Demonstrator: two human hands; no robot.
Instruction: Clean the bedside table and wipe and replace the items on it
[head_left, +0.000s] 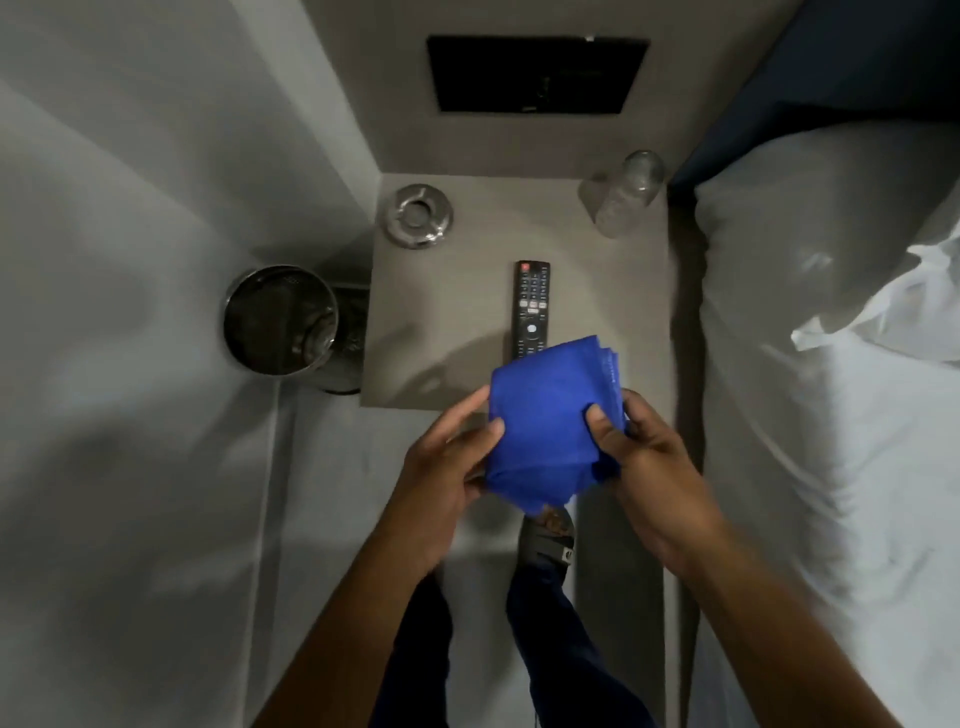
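Observation:
Both hands hold a folded blue cloth (553, 421) just above the front edge of the grey bedside table (447, 322). My left hand (441, 467) grips its left side and my right hand (649, 462) pinches its right side. On the table lie a black remote control (531, 301) in the middle, its near end hidden behind the cloth, a round metal ashtray (417, 215) at the back left, and a clear plastic bottle (623, 195) at the back right.
A metal waste bin (280, 319) stands on the floor left of the table. The bed with white sheets and a pillow (831, 312) runs along the right. A dark panel (537, 73) is set in the wall behind the table.

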